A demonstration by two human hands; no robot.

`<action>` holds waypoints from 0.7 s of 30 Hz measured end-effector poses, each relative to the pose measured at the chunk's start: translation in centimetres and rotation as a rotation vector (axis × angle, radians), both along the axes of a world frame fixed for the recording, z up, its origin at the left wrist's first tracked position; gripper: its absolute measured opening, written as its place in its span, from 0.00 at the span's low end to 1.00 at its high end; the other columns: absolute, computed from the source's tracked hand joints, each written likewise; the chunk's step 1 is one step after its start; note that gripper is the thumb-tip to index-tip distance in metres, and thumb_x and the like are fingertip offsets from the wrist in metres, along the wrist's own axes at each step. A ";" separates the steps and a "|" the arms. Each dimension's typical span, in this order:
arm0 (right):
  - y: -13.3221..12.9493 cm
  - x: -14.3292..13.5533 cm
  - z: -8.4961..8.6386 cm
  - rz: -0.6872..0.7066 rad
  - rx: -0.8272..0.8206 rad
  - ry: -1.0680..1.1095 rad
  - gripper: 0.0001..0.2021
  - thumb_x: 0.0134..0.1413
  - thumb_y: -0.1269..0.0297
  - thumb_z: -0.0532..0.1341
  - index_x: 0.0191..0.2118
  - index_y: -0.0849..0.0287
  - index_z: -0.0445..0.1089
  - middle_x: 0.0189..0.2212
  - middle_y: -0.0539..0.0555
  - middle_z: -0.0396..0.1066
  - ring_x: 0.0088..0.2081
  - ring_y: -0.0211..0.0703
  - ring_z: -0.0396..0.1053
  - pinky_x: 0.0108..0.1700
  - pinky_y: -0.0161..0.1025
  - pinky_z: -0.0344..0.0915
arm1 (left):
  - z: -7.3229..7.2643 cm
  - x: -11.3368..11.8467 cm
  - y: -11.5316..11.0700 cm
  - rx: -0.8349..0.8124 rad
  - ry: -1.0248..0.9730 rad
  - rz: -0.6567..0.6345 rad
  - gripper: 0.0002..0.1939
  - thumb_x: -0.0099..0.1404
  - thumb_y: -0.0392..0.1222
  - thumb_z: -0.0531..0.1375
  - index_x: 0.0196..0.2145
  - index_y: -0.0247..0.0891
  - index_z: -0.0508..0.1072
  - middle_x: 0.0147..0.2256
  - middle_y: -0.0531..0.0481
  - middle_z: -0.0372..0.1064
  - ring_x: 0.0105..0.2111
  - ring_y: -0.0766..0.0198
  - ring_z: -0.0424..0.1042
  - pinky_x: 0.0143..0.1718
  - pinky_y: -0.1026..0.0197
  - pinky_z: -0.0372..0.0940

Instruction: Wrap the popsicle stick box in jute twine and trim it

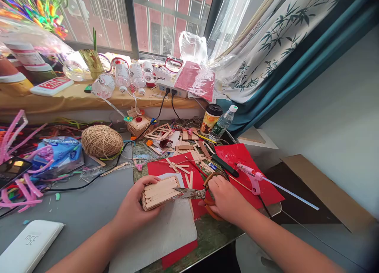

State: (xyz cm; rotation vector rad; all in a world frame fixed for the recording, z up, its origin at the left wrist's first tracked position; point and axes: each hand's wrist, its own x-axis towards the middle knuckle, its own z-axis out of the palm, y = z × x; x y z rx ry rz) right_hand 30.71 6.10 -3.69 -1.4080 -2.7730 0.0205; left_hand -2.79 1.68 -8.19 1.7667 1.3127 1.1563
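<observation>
My left hand (142,200) is wrapped round a small box made of popsicle sticks (161,192), tilted so its slatted top shows. In my right hand (222,194) is a pair of scissors (192,193) with orange-brown handles and stained blades. The blade tips meet the right end of the box; whether they cut or only touch it, I cannot tell. Below both hands lies a whitish sheet (166,233) over red paper (177,256). Loose popsicle sticks (177,165) are scattered just beyond the box.
A pink glue gun (251,177) rests on red paper at the right. Behind stand a paper cup (211,119) and a water bottle (224,123). A twine ball (102,142), a stick-built box (139,125) and a white power bank (31,245) are to the left. Black cables cross the table.
</observation>
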 end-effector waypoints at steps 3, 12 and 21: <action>0.7 0.0 0.1 0.022 0.020 0.011 0.19 0.63 0.46 0.67 0.39 0.57 0.68 0.41 0.61 0.73 0.43 0.59 0.70 0.46 0.53 0.70 | -0.1 -0.1 0.0 -0.001 0.000 0.001 0.26 0.58 0.35 0.67 0.54 0.43 0.68 0.54 0.42 0.73 0.54 0.51 0.76 0.54 0.54 0.72; 1.4 0.2 -0.2 0.074 -0.006 0.032 0.20 0.62 0.45 0.69 0.39 0.57 0.68 0.39 0.60 0.74 0.42 0.58 0.72 0.44 0.50 0.70 | -0.3 -0.4 0.0 -0.024 0.000 -0.018 0.27 0.57 0.34 0.66 0.54 0.45 0.67 0.54 0.44 0.72 0.55 0.52 0.75 0.54 0.56 0.72; 1.9 0.6 -0.7 0.112 0.048 0.035 0.19 0.55 0.54 0.76 0.39 0.57 0.68 0.39 0.60 0.74 0.42 0.57 0.70 0.44 0.50 0.69 | -0.3 -0.3 0.0 -0.043 -0.009 -0.019 0.27 0.58 0.35 0.67 0.54 0.44 0.67 0.55 0.43 0.72 0.55 0.52 0.75 0.55 0.55 0.71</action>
